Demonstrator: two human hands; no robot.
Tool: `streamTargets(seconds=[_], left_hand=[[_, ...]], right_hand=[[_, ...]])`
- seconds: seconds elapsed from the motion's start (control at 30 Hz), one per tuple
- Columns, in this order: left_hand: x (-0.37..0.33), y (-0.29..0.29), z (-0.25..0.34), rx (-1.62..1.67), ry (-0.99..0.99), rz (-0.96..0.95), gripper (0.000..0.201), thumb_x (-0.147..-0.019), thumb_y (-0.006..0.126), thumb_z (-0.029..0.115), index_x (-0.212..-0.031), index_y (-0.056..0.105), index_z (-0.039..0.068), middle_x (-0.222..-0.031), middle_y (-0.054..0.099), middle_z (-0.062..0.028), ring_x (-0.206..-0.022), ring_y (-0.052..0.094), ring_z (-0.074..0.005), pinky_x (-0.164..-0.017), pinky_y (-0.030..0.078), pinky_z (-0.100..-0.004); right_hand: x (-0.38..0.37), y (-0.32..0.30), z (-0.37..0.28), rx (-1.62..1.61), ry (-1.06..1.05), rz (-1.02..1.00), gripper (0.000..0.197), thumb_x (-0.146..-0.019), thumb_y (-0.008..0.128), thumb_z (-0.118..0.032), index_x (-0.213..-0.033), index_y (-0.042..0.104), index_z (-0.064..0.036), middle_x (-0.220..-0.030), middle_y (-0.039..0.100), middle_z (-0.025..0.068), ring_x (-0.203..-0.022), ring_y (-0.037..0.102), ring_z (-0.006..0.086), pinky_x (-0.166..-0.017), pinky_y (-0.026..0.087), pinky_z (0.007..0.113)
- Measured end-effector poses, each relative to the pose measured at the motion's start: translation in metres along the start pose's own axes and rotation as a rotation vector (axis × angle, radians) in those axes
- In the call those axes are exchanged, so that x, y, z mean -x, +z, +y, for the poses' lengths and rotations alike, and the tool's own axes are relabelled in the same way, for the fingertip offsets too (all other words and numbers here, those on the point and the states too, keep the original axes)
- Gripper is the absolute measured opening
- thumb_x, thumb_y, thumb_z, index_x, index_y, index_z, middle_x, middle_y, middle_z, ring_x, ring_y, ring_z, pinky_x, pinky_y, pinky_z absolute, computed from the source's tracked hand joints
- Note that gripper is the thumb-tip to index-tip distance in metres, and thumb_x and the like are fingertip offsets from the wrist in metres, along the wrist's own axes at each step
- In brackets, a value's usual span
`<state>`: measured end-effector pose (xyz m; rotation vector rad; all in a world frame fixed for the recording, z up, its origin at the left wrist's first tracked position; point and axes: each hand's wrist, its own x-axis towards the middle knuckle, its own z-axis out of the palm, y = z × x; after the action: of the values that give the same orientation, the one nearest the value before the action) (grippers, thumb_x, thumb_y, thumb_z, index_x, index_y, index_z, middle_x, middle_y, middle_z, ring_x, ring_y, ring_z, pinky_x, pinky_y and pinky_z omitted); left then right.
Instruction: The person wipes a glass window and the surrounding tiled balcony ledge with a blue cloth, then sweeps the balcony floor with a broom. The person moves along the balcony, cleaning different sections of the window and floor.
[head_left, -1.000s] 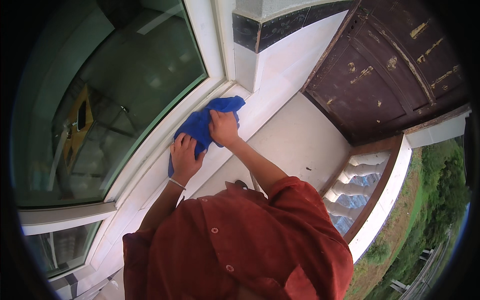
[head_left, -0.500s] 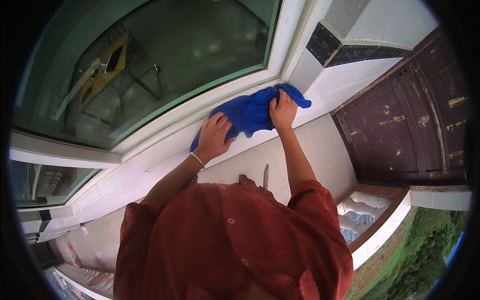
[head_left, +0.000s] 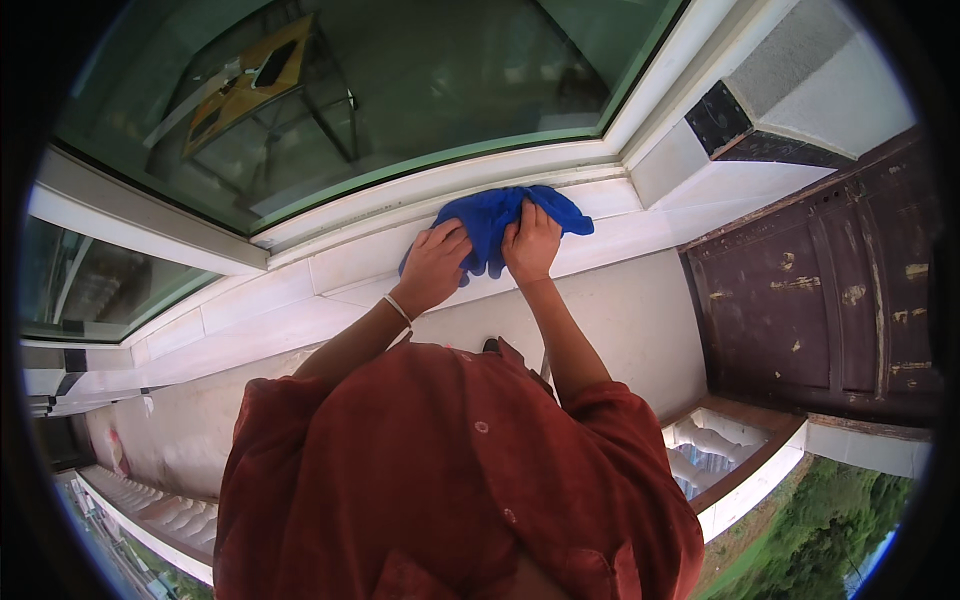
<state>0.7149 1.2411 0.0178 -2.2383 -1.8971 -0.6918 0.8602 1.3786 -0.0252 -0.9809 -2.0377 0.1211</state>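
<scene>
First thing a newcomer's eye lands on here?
Probably the bright blue cloth, bunched on the white ledge below the window, with the left hand and right hand on it. Next, the person's red shirt, filling the lower middle. Then the dark brown panel with pale scuffs, at far right.

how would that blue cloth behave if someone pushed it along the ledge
The blue cloth is probably floppy, since it bunches in folds by the left hand and right hand. Pushed, it would likely wrinkle further; its uneven lower edge suggests little stiffness.
</scene>
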Motion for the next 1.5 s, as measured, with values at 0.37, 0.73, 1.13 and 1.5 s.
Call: streamTargets(seconds=[0.37, 0.73, 1.13, 1.5], left_hand=[[0.098, -0.041, -0.044, -0.021, -0.2, -0.039, 0.042, -0.071, 0.068, 0.002, -0.113, 0.065, 0.007, -0.128, 0.062, -0.0067, -0.131, 0.047, -0.0263, -0.1, 0.038, -0.0427], [0.165, -0.059, -0.073, -0.109, -0.447, 0.135, 0.044, -0.074, 0.069, 0.002, -0.117, 0.066, 0.009, -0.123, 0.066, -0.0081, -0.123, 0.052, -0.0299, -0.099, 0.039, -0.0441], [0.108, -0.089, -0.042, 1.385, -1.11, 0.56, 0.025, -0.103, 0.057, 0.026, -0.115, 0.061, 0.006, -0.098, 0.068, -0.0073, -0.085, 0.067, -0.0186, -0.073, 0.055, -0.0316], [0.054, -0.108, -0.002, 1.633, -0.809, 0.522, 0.033, -0.1, 0.054, -0.001, -0.133, 0.057, -0.004, -0.121, 0.067, -0.009, -0.109, 0.063, -0.0175, -0.099, 0.052, -0.0313]], right_hand=[[0.025, 0.023, -0.084, -0.02, -0.059, 0.012, 0.048, -0.078, 0.06, -0.012, -0.123, 0.059, 0.0057, -0.126, 0.059, 0.0254, -0.115, 0.056, 0.042, -0.098, 0.042, 0.049], [0.058, 0.052, -0.18, -0.39, -0.206, -0.118, 0.032, -0.076, 0.063, -0.008, -0.107, 0.061, 0.0005, -0.099, 0.063, 0.017, -0.09, 0.061, 0.0383, -0.08, 0.047, 0.048], [0.007, -0.01, -0.107, -2.145, 1.107, -0.315, 0.022, -0.083, 0.052, -0.006, -0.101, 0.064, 0.0, -0.109, 0.069, 0.0183, -0.105, 0.065, 0.0305, -0.1, 0.05, 0.043], [-0.067, -0.11, -0.013, -2.117, 0.954, 0.234, 0.017, -0.083, 0.047, -0.02, -0.083, 0.059, -0.0079, -0.082, 0.065, 0.009, -0.083, 0.063, 0.0257, -0.083, 0.053, 0.037]])
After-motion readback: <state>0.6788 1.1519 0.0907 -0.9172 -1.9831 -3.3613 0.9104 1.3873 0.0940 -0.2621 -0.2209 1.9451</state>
